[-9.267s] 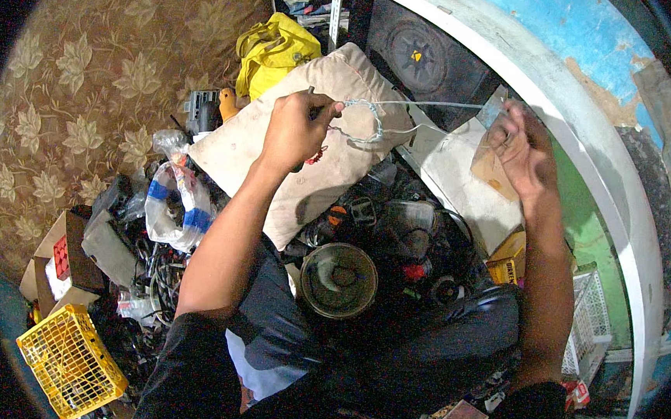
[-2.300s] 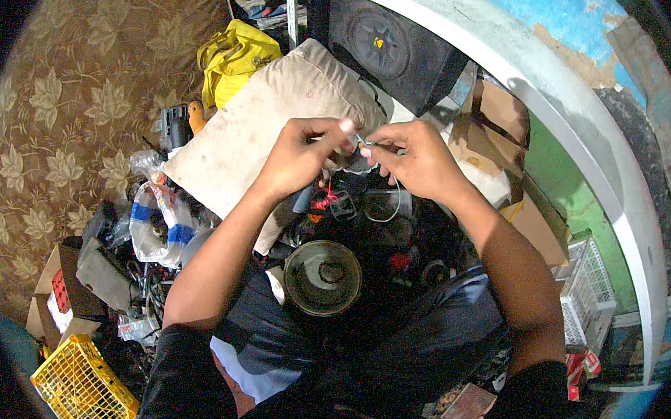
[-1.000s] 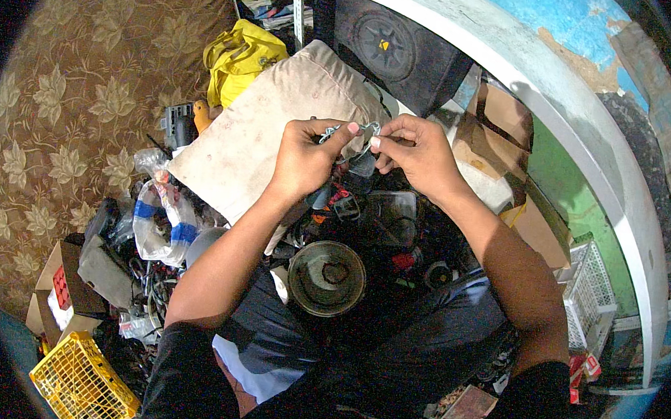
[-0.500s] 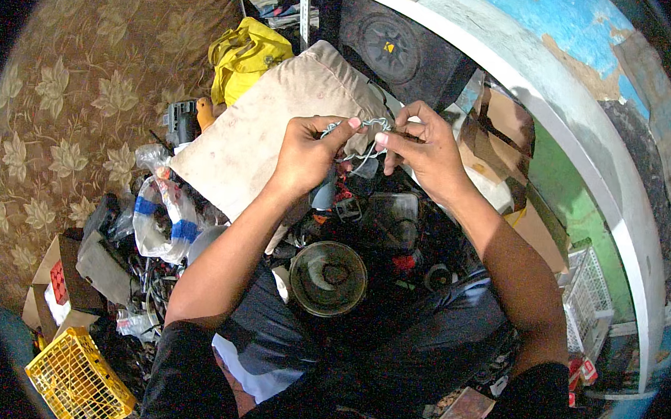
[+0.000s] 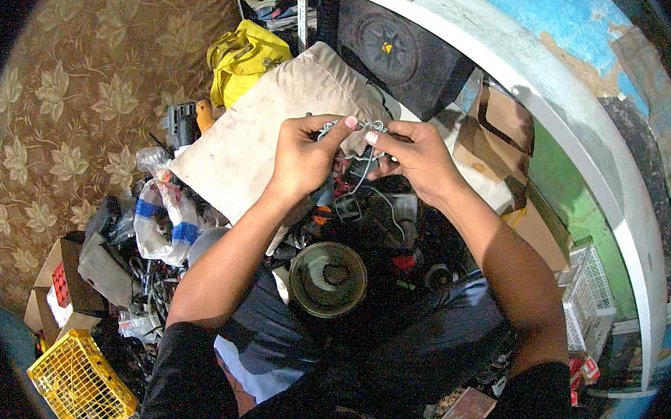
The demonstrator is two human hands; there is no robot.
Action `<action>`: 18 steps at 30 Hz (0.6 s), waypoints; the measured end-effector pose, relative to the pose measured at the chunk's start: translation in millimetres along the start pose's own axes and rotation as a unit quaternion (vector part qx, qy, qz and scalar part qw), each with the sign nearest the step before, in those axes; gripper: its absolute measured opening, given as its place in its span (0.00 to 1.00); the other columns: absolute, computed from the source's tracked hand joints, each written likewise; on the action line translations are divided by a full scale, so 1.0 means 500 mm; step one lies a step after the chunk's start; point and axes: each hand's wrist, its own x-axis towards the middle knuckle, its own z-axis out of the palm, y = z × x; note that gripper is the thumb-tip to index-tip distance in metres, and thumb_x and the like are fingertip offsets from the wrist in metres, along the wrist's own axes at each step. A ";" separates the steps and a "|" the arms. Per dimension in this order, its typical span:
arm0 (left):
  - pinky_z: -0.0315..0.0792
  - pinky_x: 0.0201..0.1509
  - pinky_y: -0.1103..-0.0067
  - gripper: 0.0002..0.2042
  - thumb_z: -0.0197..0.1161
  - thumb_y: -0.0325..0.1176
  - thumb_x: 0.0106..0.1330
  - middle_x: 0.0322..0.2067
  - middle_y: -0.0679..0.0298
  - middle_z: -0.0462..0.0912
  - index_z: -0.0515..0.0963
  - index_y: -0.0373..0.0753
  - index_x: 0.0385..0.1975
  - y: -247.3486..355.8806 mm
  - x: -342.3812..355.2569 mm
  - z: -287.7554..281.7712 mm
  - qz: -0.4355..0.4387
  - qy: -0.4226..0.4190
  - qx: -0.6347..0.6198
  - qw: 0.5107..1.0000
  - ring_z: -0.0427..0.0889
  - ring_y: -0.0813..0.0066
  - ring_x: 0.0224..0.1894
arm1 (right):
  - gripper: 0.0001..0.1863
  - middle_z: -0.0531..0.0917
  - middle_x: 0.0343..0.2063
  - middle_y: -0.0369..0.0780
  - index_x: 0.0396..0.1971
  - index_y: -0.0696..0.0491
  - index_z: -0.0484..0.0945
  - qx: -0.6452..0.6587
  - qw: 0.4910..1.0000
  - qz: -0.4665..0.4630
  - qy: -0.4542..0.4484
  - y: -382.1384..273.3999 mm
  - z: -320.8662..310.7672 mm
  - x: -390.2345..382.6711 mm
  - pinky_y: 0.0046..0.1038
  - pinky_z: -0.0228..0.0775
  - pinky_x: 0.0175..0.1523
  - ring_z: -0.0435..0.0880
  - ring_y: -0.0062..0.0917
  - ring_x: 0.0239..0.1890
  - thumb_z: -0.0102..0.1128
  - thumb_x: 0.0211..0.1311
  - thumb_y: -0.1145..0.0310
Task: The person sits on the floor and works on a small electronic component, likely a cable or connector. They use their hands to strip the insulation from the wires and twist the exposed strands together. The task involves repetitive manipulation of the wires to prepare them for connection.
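A twisted, light grey-blue strand, forming a loose ring with knotted parts, is held up between my two hands, over the near edge of a beige pillow. My left hand grips it at the left with thumb and fingers closed. My right hand pinches it at the right, thumb tip raised against it. A loose end trails down over the dark clutter. Below my hands, between my legs, is a round metal bowl.
A yellow bag, black speaker box, cardboard and a curved white panel edge surround the back and right. Plastic bags and a yellow crate lie left. A white crate stands right, beside heaped dark parts.
The strand went from a long stretched loop to a bunched, twisted ring. Both hands came together; in the last half second my right fingers lowered and a loose end dropped further down.
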 end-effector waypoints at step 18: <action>0.66 0.19 0.82 0.13 0.66 0.37 0.70 0.17 0.70 0.78 0.86 0.31 0.36 0.007 -0.002 0.015 -0.002 -0.019 -0.019 1.000 0.73 0.85 0.17 | 0.11 0.82 0.32 0.37 0.37 0.56 0.78 0.039 0.995 0.054 -0.072 -0.028 -0.015 -0.014 0.27 0.83 0.31 0.86 0.24 0.28 0.65 0.67 0.64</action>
